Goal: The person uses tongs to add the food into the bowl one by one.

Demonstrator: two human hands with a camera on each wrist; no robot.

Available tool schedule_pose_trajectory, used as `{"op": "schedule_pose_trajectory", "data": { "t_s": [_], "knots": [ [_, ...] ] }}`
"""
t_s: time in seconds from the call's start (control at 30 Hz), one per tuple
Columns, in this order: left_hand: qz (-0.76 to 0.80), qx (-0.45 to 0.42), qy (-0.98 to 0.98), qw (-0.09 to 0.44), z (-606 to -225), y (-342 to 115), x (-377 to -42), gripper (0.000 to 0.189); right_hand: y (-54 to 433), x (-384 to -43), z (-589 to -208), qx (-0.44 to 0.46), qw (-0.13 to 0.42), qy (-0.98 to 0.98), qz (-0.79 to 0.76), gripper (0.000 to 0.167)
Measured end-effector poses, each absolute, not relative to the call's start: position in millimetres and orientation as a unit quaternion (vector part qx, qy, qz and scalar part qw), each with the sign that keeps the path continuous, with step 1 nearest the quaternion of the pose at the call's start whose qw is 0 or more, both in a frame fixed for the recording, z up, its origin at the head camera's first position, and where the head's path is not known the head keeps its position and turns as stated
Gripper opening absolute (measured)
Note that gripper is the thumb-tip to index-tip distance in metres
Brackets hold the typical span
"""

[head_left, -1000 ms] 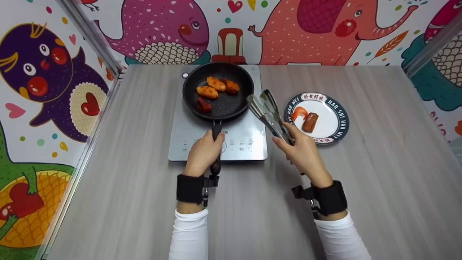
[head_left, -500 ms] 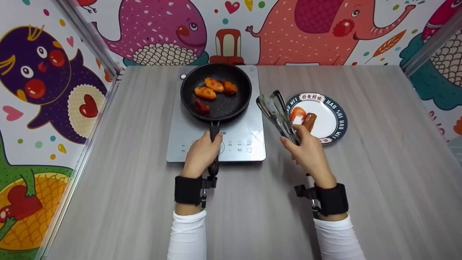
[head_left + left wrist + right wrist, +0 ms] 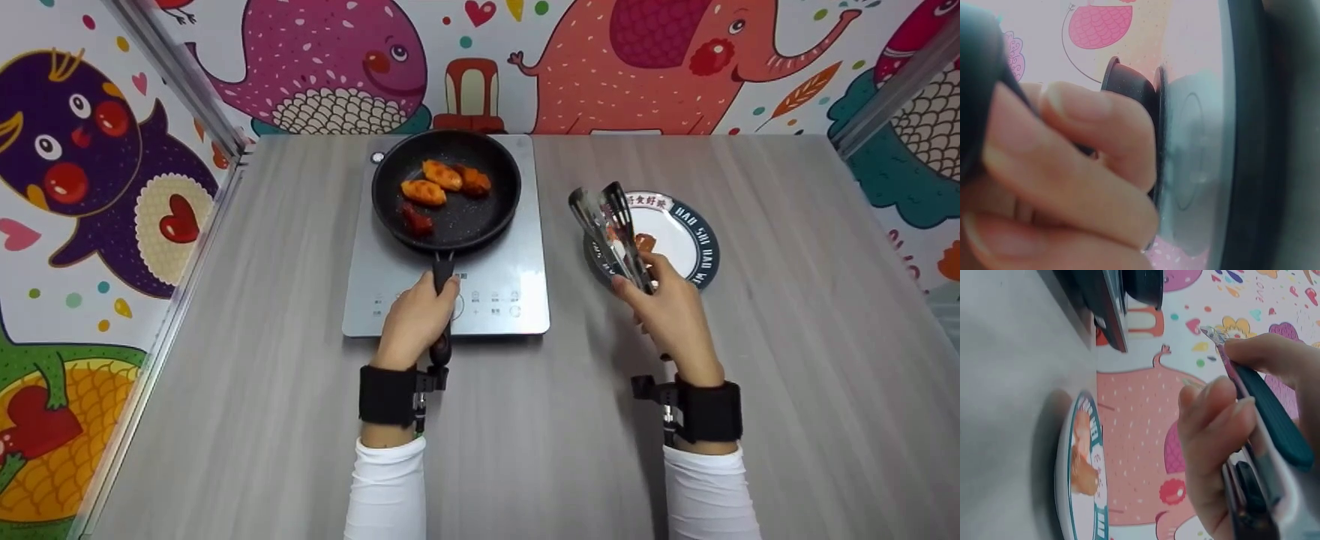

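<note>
My left hand [image 3: 418, 319] grips the black handle [image 3: 443, 274] of a frying pan [image 3: 480, 221], its fingers curled round it in the left wrist view. Several browned pieces like chicken wings [image 3: 424, 193] and a dark red piece [image 3: 417, 220] lie in the pan. My right hand [image 3: 675, 315] holds metal tongs [image 3: 628, 251] with green grips [image 3: 1269, 413]. Their tips stand apart over the left part of a dark-rimmed plate [image 3: 705, 259], with nothing between them. On the plate lie a brown sausage piece [image 3: 645, 241] and an orange-and-white, shrimp-like piece [image 3: 1081, 427], partly hidden by the tongs in the head view.
Under the pan is a silver induction cooker [image 3: 517, 262] with touch controls along its front. A grey wood-grain table [image 3: 525, 435] carries everything. Cartoon-printed walls [image 3: 637, 67] stand behind and to the left.
My right hand has moved the tongs rightward, from beside the pan's right edge to over the plate. My left hand keeps its hold on the pan handle.
</note>
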State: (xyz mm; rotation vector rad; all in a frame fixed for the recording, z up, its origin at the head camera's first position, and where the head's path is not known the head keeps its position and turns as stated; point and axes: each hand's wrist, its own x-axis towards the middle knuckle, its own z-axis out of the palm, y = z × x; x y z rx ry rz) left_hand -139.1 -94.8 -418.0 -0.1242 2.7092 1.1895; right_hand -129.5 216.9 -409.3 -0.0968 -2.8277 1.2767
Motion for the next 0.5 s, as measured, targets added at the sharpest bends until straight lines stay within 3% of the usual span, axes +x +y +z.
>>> {"op": "schedule_pose_trajectory", "data": {
  "t_s": [0.5],
  "knots": [
    [0.394, -0.046, 0.913, 0.092, -418.6, -94.7, -140.6, 0.034, 252.8, -127.6, -411.1, -0.080, -0.021, -0.927, 0.366, 0.072]
  ]
}}
